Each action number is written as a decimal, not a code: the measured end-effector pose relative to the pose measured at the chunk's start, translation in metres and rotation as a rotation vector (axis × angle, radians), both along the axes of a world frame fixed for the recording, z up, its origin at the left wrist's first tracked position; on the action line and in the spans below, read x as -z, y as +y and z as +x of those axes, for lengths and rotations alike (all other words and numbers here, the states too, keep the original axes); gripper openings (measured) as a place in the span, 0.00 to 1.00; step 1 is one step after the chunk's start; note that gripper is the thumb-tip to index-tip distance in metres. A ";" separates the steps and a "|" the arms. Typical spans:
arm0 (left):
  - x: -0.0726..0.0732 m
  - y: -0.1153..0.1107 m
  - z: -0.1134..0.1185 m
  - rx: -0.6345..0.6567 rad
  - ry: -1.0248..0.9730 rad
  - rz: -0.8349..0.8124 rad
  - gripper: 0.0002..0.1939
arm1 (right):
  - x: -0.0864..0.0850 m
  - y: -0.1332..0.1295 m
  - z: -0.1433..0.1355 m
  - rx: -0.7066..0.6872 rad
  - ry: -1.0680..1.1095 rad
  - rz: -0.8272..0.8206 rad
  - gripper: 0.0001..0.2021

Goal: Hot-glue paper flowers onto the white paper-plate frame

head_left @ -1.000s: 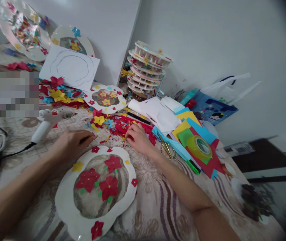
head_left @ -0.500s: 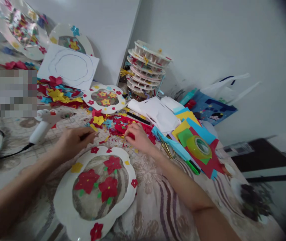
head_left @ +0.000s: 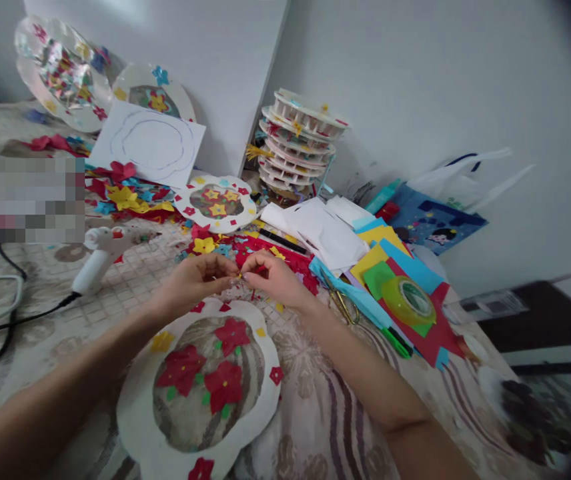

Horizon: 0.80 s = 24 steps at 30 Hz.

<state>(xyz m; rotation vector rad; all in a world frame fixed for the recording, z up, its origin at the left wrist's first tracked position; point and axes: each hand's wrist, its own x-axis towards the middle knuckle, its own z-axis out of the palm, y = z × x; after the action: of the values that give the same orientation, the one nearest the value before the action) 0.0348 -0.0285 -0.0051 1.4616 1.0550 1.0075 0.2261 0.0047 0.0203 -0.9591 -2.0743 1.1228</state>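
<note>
My left hand [head_left: 198, 280] and my right hand [head_left: 270, 277] meet fingertip to fingertip above the far edge of a white scalloped frame [head_left: 135, 400]. Between their pinched fingers a tiny yellow piece [head_left: 239, 275] shows, mostly hidden. The frame lies flat, its see-through middle bearing red flowers [head_left: 224, 385] with green leaves. On its rim sit a yellow piece [head_left: 162, 341] and small red flowers. Just beyond my hands lie a yellow paper flower [head_left: 204, 245] and red scraps [head_left: 308, 280].
A white glue gun [head_left: 93, 267] with its cord stands at the left. Scissors [head_left: 341, 303], yellow tape [head_left: 408, 300], coloured paper and white sheets [head_left: 323, 230] lie at the right. A smaller frame [head_left: 190, 217] and a tiered white model [head_left: 298, 143] are behind.
My left hand has moved right to meet my right hand, and their fingertips are now together at the small yellow piece. The whole view has shifted slightly.
</note>
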 end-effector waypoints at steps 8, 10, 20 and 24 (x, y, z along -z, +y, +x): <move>-0.003 -0.002 0.000 -0.084 -0.026 0.037 0.15 | -0.002 -0.003 -0.004 -0.028 0.048 -0.086 0.01; -0.002 -0.002 -0.001 -0.095 -0.028 0.034 0.15 | -0.001 -0.003 -0.004 -0.032 0.077 -0.135 0.01; -0.001 -0.005 0.001 -0.079 0.190 0.188 0.13 | 0.000 -0.007 -0.007 0.011 0.082 -0.149 0.01; -0.001 -0.005 0.000 -0.077 0.223 0.193 0.13 | 0.000 -0.008 -0.007 0.008 0.093 -0.165 0.02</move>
<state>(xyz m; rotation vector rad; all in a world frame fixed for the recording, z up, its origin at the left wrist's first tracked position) 0.0345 -0.0337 -0.0041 1.7325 1.2071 1.0417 0.2192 -0.0032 0.0200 -0.9719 -1.9255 1.3248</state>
